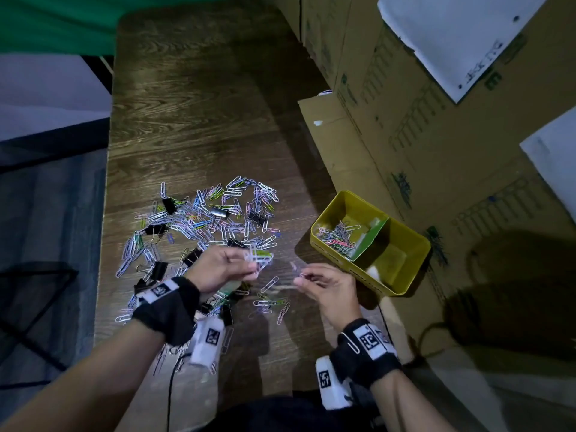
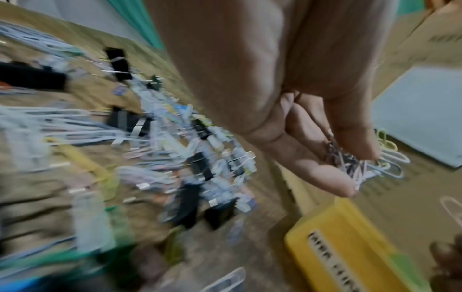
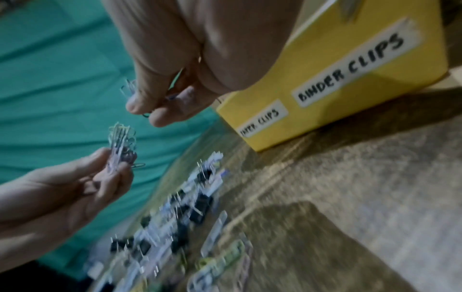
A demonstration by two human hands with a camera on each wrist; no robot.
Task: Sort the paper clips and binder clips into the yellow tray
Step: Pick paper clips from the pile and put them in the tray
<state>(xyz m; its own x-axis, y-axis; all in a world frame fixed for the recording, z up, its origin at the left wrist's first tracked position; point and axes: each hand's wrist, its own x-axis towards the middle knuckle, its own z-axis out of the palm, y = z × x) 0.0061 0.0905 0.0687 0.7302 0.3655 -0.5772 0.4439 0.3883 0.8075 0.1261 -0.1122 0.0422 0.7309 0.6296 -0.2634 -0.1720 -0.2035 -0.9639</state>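
Observation:
A heap of coloured paper clips (image 1: 205, 219) mixed with black binder clips (image 1: 170, 204) covers the wooden table (image 1: 193, 104). My left hand (image 1: 223, 268) is raised above the heap's near edge and pinches a bunch of paper clips (image 1: 260, 257) (image 2: 360, 164) (image 3: 122, 146). My right hand (image 1: 324, 285) hovers beside it and pinches a few paper clips (image 3: 130, 89) between thumb and fingers. The yellow tray (image 1: 414, 269) stands to the right, split by a green divider (image 1: 371, 236). Its far section holds paper clips (image 1: 338, 236). Labels on its side (image 3: 350, 65) read "paper clips" and "binder clips".
Large cardboard boxes (image 1: 436, 135) stand along the table's right side, right behind the tray. Green cloth (image 1: 56, 23) hangs at the far left. Loose paper clips (image 1: 271, 302) lie on the table between my wrists. The far half of the table is bare wood.

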